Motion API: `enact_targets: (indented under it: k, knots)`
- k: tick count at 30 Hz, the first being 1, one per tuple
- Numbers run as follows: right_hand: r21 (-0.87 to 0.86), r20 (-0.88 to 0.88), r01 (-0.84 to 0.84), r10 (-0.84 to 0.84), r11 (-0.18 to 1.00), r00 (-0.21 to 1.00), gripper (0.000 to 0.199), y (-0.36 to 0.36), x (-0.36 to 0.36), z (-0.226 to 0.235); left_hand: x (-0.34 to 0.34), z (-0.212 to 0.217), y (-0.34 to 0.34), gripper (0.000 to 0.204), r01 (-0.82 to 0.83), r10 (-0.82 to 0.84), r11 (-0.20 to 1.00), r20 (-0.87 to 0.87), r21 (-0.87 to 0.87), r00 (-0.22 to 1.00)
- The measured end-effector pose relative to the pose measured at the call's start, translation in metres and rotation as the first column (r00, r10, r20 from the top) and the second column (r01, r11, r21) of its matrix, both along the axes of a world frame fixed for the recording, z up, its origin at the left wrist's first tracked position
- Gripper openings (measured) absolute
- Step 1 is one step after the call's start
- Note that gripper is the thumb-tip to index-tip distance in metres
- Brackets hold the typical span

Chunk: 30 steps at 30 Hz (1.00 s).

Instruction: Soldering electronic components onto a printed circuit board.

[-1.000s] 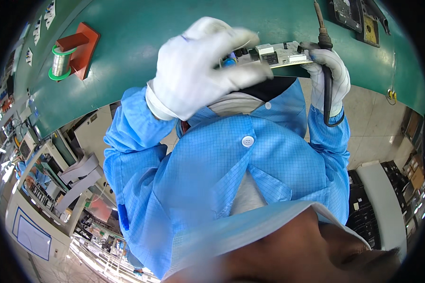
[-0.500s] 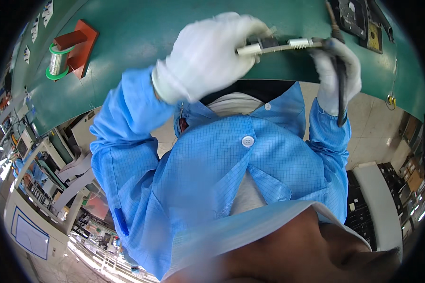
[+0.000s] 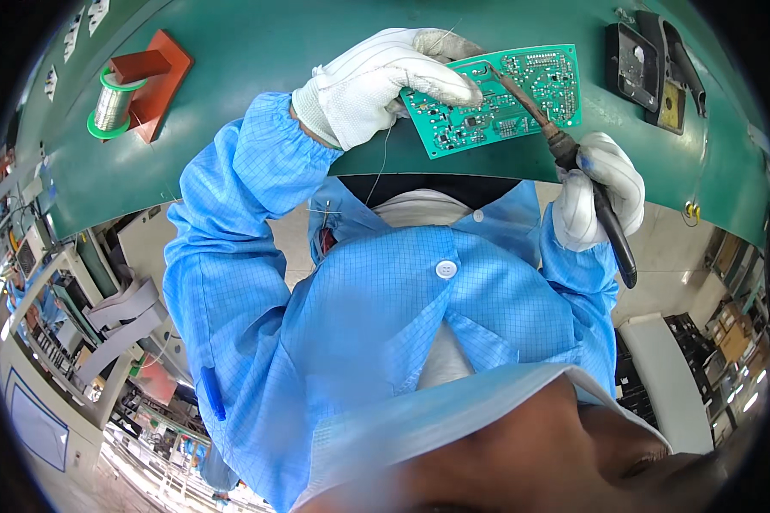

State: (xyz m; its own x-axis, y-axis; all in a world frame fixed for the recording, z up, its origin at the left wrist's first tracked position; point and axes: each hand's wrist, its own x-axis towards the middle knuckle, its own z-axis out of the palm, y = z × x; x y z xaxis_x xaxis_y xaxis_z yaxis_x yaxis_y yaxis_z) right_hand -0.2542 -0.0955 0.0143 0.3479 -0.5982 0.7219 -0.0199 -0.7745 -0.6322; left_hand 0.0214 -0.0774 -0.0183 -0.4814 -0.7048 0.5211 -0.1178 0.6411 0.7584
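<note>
My left hand (image 3: 393,81), in a white glove, is closed on the left edge of a green circuit board (image 3: 496,128), thumb lying over its face. The board is tilted and shows its side with many small parts. A thin wire (image 3: 383,162) hangs below the glove, and a fine strand also rises above the fingers. In my gloved right hand (image 3: 603,192) is a soldering iron (image 3: 559,144), held by its dark handle. Its tip touches, or comes very close to, the board's upper middle, near my left fingertips.
At the left of the green bench (image 3: 257,51) stands a spool of solder wire (image 3: 111,107) on a red-brown holder (image 3: 164,73). A soldering iron stand (image 3: 659,64) with a dark tray and a yellowish sponge (image 3: 672,107) is at the far right.
The board has turned from edge-on to show its part-covered face. The iron has swung so that its tip is over the board, and my right hand has moved lower.
</note>
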Motion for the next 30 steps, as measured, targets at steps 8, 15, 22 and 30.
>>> enact_targets:
  k: [8,15,22,30]
  knots:
    - [0.236,0.058,-0.011,-0.003,0.972,0.998,0.022,0.005,-0.003,-0.009,0.001,-0.001,0.001,0.042,-0.013,0.012,0.999,0.025,0.037,1.000]
    - [-0.174,-0.421,-0.178,0.090,0.969,0.903,0.028,-0.003,0.000,0.029,-0.002,-0.004,0.004,0.042,-0.052,0.051,0.995,0.011,0.084,0.999]
    - [-0.395,-0.494,-0.180,-0.043,0.901,0.868,0.029,0.006,0.003,0.025,-0.004,-0.005,0.007,0.042,-0.095,0.095,0.986,0.004,0.136,0.995]
    - [-0.017,-0.335,-0.198,0.181,0.980,0.925,0.036,0.001,-0.003,0.014,-0.006,-0.009,0.005,0.042,-0.136,0.138,0.971,0.001,0.196,0.990]
